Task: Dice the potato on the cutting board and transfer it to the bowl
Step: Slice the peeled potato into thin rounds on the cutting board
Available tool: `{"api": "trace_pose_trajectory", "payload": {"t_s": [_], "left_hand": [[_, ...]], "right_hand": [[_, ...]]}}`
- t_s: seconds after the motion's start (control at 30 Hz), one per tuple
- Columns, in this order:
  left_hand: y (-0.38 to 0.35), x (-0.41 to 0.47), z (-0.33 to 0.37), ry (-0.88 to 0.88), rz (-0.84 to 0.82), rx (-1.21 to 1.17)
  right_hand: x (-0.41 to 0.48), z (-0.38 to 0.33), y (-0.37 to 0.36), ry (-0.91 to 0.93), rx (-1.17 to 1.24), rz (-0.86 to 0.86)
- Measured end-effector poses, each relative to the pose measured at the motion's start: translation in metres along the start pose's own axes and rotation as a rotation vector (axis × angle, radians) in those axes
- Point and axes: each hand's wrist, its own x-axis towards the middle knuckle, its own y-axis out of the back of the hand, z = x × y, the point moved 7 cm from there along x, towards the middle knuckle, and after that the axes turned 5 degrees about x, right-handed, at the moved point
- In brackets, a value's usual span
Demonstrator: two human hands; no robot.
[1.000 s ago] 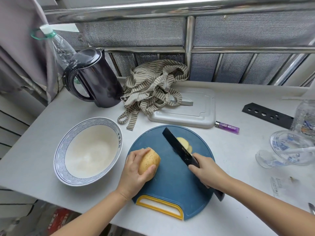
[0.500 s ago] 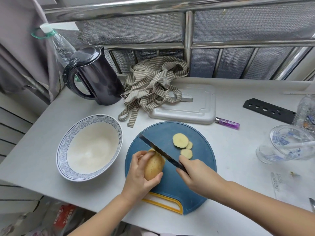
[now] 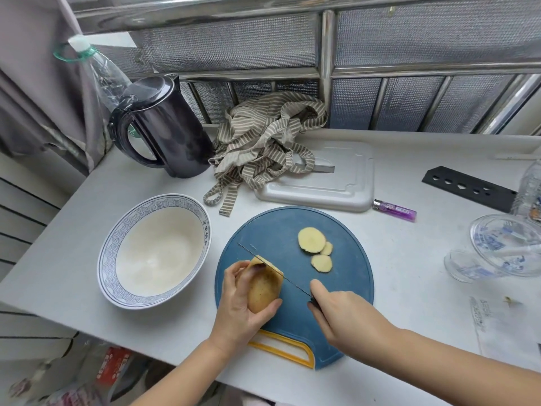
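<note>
My left hand [image 3: 243, 309] curls round potato [image 3: 263, 291] near desk's [image 3: 409, 288] front edge; right hand [image 3: 342, 313] grips knife [image 3: 297, 286], blade at cut end. Firm, cut face probably slippery; hold skin.

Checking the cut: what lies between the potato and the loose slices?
The knife blade, at the potato cut end, then bare cutting board up to the slices. Head view shows it.

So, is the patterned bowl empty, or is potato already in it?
Empty. The bowl shows only its bare white inside; three potato slices lie on the blue cutting board.
</note>
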Motion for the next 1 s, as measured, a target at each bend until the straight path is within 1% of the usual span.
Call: {"api": "trace_pose_trajectory", "payload": {"t_s": [0.3,0.53,0.73,1.0], "left_hand": [[-0.002,-0.001,-0.003,0.037,0.029,0.013],[-0.004,-0.001,-0.003,-0.003,0.041,0.048],[-0.002,0.004,0.001,-0.024,0.057,0.058],[-0.003,0.008,-0.004,-0.013,0.000,0.061]], "right_hand": [[0.005,-0.003,0.002,0.011,-0.040,-0.048],[0.003,-0.001,0.003,0.014,0.023,-0.094],[0.008,0.000,-0.002,0.001,0.088,-0.095],[0.026,0.005,0.006,0.013,0.165,-0.096]]}}
